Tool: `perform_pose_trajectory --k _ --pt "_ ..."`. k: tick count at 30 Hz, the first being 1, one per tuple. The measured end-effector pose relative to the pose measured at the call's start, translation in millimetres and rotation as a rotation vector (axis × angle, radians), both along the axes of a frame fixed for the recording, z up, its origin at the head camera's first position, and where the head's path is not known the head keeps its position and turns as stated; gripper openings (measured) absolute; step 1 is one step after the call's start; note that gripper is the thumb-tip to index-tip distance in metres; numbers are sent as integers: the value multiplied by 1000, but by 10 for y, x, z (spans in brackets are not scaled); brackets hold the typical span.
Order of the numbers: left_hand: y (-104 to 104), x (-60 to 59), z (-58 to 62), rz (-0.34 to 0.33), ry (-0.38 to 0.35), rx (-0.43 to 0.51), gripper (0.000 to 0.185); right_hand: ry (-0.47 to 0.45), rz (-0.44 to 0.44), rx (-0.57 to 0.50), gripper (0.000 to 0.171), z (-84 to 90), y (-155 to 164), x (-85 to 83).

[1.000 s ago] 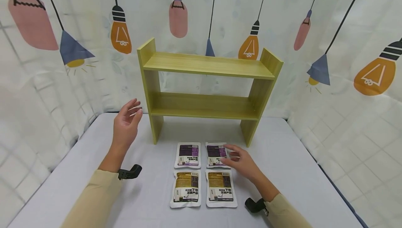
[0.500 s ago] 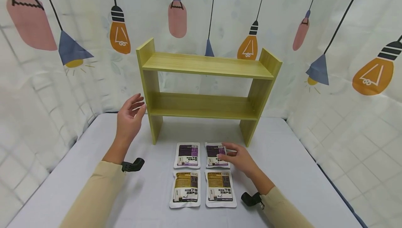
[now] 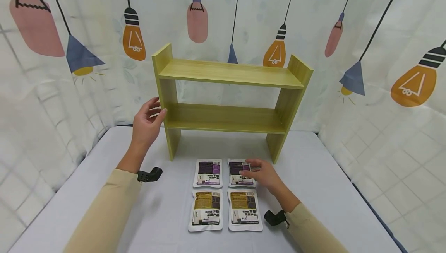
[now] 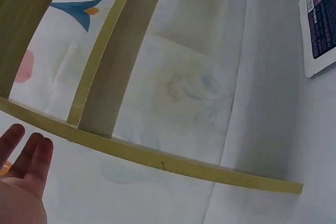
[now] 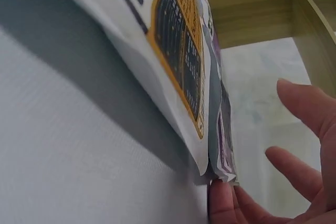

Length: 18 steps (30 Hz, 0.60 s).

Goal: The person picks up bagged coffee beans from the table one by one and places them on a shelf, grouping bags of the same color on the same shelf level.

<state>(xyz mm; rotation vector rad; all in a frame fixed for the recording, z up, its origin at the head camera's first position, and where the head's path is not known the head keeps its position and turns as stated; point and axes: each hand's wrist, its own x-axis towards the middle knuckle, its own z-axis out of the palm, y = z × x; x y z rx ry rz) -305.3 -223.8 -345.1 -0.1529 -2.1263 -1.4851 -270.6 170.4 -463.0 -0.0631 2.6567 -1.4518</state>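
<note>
My left hand (image 3: 146, 125) is raised beside the left side panel of a yellow-green wooden shelf (image 3: 226, 117), its fingers loosely bent. In the left wrist view its fingertips (image 4: 41, 153) lie just outside the panel's edge. My right hand (image 3: 266, 177) is at the right-hand purple-labelled pouch (image 3: 237, 168), thumb over its face. In the right wrist view, fingers (image 5: 223, 203) sit right at the purple pouch's end, while the thumb (image 5: 296, 100) stands away from it. Another purple-labelled pouch (image 3: 208, 173) lies to its left.
Two gold-labelled pouches, a left one (image 3: 206, 210) and a right one (image 3: 244, 210), lie nearer me on the white-covered table (image 3: 167, 229). A curtain (image 3: 115, 71) printed with hanging lamps surrounds the table at the back and sides.
My left hand has moved up and to the right, from clear of the shelf to its left panel. My right hand has shifted slightly left over the purple pouch.
</note>
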Motion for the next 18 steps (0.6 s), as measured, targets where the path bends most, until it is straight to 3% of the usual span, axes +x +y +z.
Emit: perform_pose_trajectory --k 8,18 --pt "-5 -63 79 -9 9 -9 59 27 0 59 54 13 -71 -29" --pt "9 -60 129 6 -12 -39 60 46 34 117 61 47 -105 -54"
